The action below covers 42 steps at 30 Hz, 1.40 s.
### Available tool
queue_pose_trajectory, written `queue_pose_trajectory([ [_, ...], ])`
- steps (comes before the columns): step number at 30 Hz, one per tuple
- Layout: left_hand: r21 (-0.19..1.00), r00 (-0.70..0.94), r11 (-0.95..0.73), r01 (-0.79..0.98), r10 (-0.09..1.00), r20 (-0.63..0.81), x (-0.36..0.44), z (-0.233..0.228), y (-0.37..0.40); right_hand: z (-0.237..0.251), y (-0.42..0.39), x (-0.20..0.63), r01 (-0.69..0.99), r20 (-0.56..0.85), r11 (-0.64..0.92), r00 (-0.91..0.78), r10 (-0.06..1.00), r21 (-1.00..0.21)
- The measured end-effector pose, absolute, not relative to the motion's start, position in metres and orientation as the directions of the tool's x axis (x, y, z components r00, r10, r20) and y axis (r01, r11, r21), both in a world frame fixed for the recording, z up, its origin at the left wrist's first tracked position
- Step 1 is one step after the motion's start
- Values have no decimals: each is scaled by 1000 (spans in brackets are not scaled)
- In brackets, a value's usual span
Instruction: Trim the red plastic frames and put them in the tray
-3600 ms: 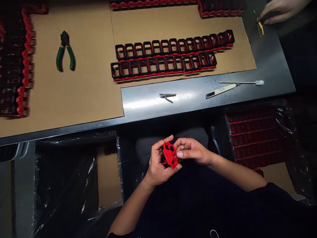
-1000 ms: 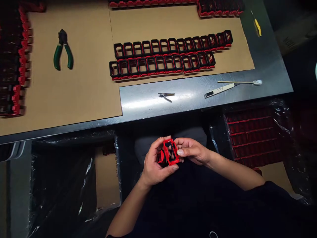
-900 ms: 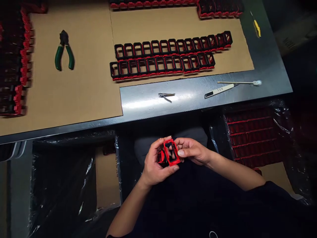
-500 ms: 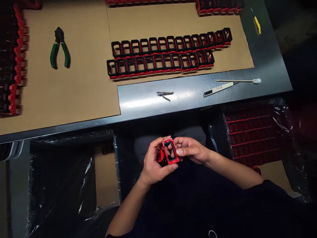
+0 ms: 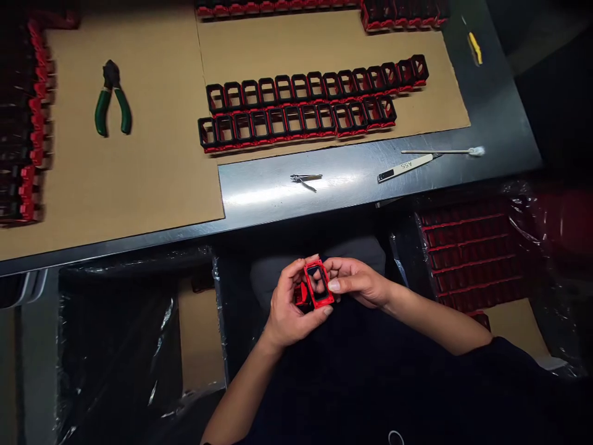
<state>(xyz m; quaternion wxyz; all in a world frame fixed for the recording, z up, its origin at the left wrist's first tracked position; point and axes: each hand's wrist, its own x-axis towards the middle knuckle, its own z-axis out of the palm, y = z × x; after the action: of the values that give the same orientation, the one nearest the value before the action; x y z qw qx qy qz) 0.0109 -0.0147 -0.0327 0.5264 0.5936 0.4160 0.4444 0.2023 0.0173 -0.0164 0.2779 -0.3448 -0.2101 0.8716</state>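
Steel bench (image 5: 352,179) carries two finished rows (image 5: 301,105) at 12 o'clock; below it, our left hand (image 5: 290,309) and right hand (image 5: 354,284) both pinch one red frame (image 5: 319,285); more remain at 3 o'clock.

The left hand (image 5: 288,307) covers the lower left part of the red frame (image 5: 319,285), and a second red piece (image 5: 301,294) behind that frame shows only as a sliver between the fingers, its shape unclear. The right hand's (image 5: 356,283) fingertips vanish behind the frame's far side. Above the frame, the rows of parts (image 5: 319,5) on the table's (image 5: 352,173) far side are cut off by the top edge; left of it, the stacks (image 5: 25,123) run off the left edge into shadow. Right of the frame, red trays (image 5: 472,253) blur under crinkled plastic wrap.
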Motion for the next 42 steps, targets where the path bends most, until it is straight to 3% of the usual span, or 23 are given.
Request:
queue_pose_trajectory([
  [4,991,266,-103,83,961,78,10,-33,-13,-19,18,202,-340,-488,-765,-613,621,-547],
  [8,946,289,-145,290,956,58,7,-36,-5,-24,17,200,-379,-506,-767,-587,632,-518],
  [12,857,434,-278,434,898,72,5,-43,10,-33,12,200,-437,-546,-757,-525,653,-486],
  [15,841,547,-300,450,837,6,6,-53,27,-38,10,235,-458,-539,-689,-430,724,-562],
  [17,843,619,-287,455,783,-68,8,-60,38,-33,-2,283,-376,-572,-604,-204,794,-703],
  [19,842,651,-285,458,753,-99,11,-65,46,-22,-30,345,-134,-564,-549,247,788,-825],
  [20,843,651,-282,459,752,-103,12,-67,49,-15,-50,377,42,-510,-603,489,708,-796],
  [21,843,646,-275,462,756,-108,13,-68,51,-9,-72,407,90,-465,-645,618,634,-759],
  [24,849,630,-217,481,759,-163,19,-69,53,0,-139,475,131,-366,-766,819,441,-629],
  [28,872,631,-124,473,738,-238,26,-66,54,-18,-192,506,114,-376,-910,885,275,-399],
  [31,883,621,-78,463,739,-261,27,-62,53,-42,-201,507,136,-443,-941,855,269,-310],
  [38,871,562,73,486,737,-375,18,-60,55,-49,-192,504,145,-453,-952,853,259,-271],
  [42,872,478,338,353,736,-479,25,-54,53,-27,-172,496,175,-354,-937,892,281,-302],
])
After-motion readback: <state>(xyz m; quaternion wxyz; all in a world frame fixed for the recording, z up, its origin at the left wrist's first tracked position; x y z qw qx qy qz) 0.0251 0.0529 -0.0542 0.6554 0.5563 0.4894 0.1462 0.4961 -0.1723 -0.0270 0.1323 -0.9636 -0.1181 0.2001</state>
